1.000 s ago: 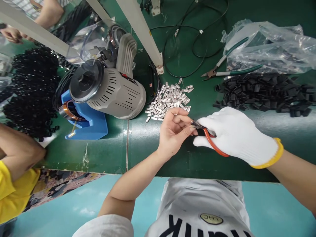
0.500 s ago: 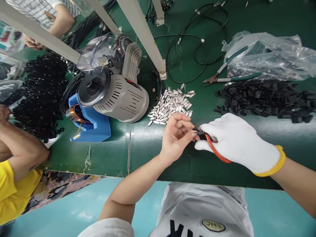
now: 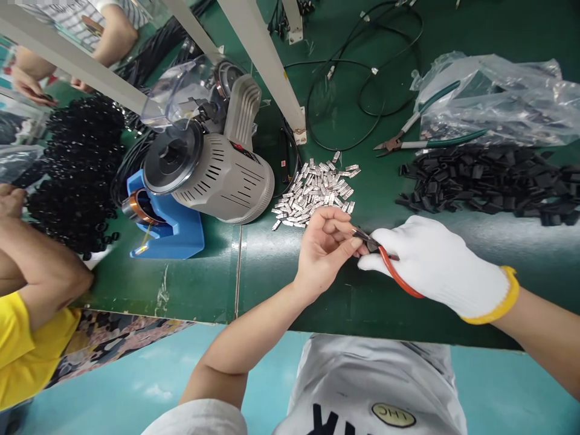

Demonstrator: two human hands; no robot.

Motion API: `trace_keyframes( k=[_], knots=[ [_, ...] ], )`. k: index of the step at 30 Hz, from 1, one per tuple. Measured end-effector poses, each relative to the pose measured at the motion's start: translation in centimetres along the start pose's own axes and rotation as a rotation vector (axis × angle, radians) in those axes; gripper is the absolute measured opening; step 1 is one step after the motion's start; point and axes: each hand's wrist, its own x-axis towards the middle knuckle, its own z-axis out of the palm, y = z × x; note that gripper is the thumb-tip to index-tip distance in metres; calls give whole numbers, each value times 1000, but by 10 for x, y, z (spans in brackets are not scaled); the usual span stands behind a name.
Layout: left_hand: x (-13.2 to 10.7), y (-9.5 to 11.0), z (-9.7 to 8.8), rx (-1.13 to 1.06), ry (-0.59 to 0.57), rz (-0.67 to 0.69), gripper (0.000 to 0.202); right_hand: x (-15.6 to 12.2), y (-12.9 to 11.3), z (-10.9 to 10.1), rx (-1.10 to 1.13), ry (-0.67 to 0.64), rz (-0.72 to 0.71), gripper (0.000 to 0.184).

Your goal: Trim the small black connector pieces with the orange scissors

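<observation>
My right hand [image 3: 435, 266], in a white glove with a yellow cuff, is closed around red-handled pliers [image 3: 395, 272]. Their dark jaws point left and reach my left hand's fingertips. My bare left hand [image 3: 327, 249] pinches something small at the jaws; the fingers hide what it is. Just beyond that hand lies a pile of small silver metal connectors [image 3: 312, 192]. To the right, past the glove, black plastic pieces [image 3: 480, 184] are heaped on the green table [image 3: 290, 314].
Green-handled cutters [image 3: 421, 130] rest against a clear plastic bag [image 3: 498, 96]. A grey motor-like machine [image 3: 222, 175] and a blue tape dispenser [image 3: 181, 232] stand left. Beyond are a white post [image 3: 267, 66] and a black cable [image 3: 335, 148]. Co-workers' arms [image 3: 40, 260] are at far left.
My hands stay nearly in place, with the plier jaws still at my left fingertips. At upper left, a co-worker's hand has shifted into fuller view. The camera view has moved slightly.
</observation>
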Motion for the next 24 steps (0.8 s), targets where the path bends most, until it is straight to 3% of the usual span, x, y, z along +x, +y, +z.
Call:
trace_keyframes(
  k=[9,16,20,24],
  knots=[
    [3,4,-3,31,-58,-17,33,1,6,-1,-66,47,-50,48],
    [5,9,-11,355,-160,22,22,1,10,-9,-186,127,-97,43],
    [6,7,-13,290,-254,-11,22,0,9,-15,-193,69,-127,39],
    [6,4,-12,257,-257,-33,26,1,12,-15,-161,58,-140,40]
  ],
)
